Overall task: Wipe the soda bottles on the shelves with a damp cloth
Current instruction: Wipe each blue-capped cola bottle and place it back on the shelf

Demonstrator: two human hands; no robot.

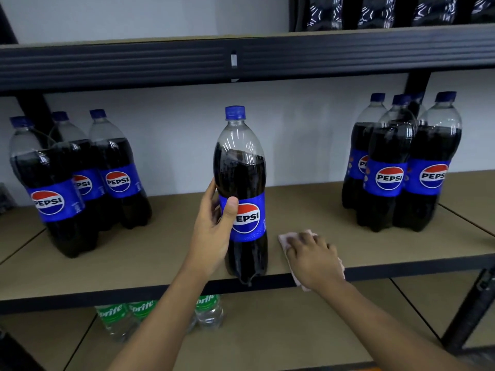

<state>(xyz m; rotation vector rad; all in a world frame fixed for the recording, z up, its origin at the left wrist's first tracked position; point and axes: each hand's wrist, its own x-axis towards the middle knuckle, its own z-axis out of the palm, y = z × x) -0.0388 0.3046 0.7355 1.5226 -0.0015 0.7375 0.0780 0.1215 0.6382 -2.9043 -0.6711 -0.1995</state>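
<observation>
Right grip (312,259) released, flat on cloth (284,241), left grip (214,231) grasping Pepsi bottle (242,162) at label

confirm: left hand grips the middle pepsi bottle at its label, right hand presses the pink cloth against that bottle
Not quite: in the head view the right hand presses the pink cloth onto the shelf board beside the bottle, not touching it. The left hand does grip the bottle at its label.

Shop or stockroom. Dark metal rack (134,62) with board shelves (160,253), stocked with one product in multiples: big Pepsi bottles (388,178) clustered left and right, Sprite bottles (209,311) on the shelf below, more dark bottles (375,12) above. Plain white wall (174,135) behind.
</observation>
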